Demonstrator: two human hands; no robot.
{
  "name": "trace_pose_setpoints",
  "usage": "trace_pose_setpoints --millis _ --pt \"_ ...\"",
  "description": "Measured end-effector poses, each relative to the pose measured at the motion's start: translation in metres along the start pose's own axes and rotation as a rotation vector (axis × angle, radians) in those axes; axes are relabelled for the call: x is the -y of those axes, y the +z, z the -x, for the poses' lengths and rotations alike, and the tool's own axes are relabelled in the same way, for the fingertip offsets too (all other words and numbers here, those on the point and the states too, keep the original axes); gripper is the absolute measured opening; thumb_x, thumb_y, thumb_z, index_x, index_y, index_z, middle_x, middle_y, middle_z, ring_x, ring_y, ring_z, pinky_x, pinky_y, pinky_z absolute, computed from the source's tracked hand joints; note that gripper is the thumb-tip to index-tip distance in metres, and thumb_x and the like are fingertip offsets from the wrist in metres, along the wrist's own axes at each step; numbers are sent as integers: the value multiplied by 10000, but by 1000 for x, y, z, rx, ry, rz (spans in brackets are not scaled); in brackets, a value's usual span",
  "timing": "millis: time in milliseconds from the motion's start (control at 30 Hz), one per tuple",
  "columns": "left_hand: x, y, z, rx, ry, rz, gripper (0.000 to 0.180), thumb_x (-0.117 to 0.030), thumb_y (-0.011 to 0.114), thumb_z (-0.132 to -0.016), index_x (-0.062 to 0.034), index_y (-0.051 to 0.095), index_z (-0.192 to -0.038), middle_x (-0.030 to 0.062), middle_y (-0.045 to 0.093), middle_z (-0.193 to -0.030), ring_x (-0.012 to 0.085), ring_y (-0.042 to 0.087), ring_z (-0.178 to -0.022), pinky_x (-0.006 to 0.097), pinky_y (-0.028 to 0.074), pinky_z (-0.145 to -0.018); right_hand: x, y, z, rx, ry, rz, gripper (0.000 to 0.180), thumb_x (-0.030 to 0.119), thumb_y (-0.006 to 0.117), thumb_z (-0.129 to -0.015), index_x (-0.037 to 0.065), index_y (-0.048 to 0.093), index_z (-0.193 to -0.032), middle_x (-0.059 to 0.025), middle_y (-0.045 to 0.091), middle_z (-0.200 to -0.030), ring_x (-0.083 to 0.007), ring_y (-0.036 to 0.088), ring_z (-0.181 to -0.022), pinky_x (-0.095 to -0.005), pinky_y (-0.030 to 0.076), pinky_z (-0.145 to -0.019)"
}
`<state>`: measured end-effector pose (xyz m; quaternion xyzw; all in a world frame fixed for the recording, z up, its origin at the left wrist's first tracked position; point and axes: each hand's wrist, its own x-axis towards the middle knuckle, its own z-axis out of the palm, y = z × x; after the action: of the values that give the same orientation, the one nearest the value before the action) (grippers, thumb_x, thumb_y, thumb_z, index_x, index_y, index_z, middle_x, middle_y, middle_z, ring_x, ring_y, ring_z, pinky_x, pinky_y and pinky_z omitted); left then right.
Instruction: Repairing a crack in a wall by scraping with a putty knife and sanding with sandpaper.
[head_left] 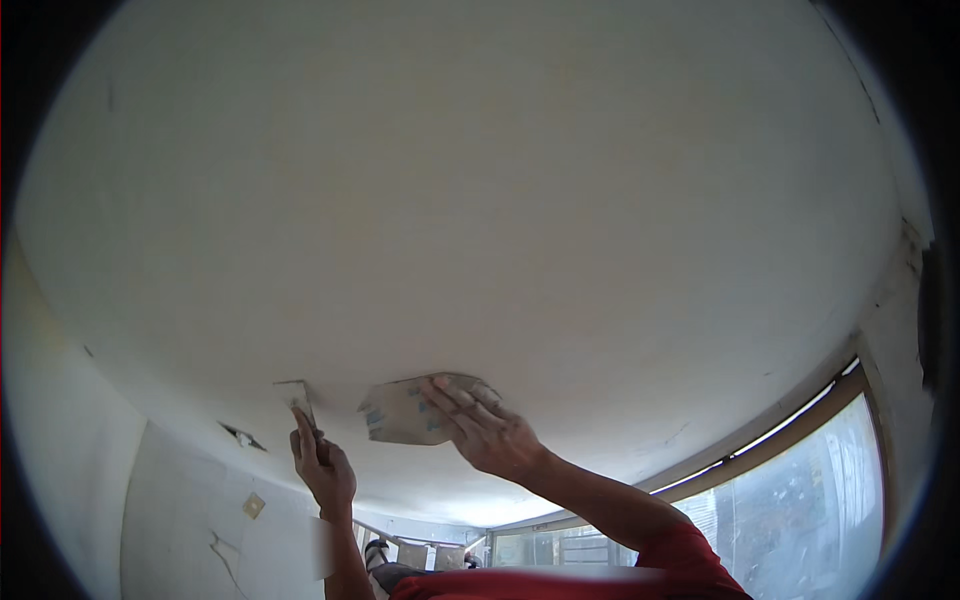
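Note:
My left hand [322,470] is raised to the pale ceiling [480,220], closed round the handle of a putty knife [296,394]. One finger reaches up along the blade, which is at the ceiling surface. To the right, my right hand [492,438] holds a thin grey-brown sheet that looks like sandpaper [400,412] up against the ceiling. Its fingers lie stretched over the sheet's right part. Bluish marks show on the side facing me, and its edges are uneven. A small gap separates the knife from the sheet.
A dark-edged hole [242,437] breaks the ceiling left of the knife. A square plate [254,505] and a crack mark the wall beyond. Wood-framed windows [790,490] run along the right. Furniture or equipment [425,553] appears low in the distance.

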<state>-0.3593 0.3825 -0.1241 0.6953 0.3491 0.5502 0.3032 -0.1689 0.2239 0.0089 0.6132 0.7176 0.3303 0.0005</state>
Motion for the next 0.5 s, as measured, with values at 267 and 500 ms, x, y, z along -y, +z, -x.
trace_pose_setpoints --millis 267,500 --pt "-87 20 12 46 424 -109 558 -225 443 -1014 52 348 -1489 153 512 -951 241 474 -770 361 416 -656 -117 -102 122 -496 610 266 448 11 584 -879 41 575 -1325 -143 485 -1468 -288 425 -1394 -430 363 -1160" --pt "-111 67 13 185 775 -30 519 -157 441 -1025 73 344 -1479 259 570 -1090 321 570 -855 369 478 -698 -122 -25 308 -998 1925 -49 468 30 440 -980 -65 395 -1436 -257 392 -1492 -401 393 -1378 -397 398 -1108"
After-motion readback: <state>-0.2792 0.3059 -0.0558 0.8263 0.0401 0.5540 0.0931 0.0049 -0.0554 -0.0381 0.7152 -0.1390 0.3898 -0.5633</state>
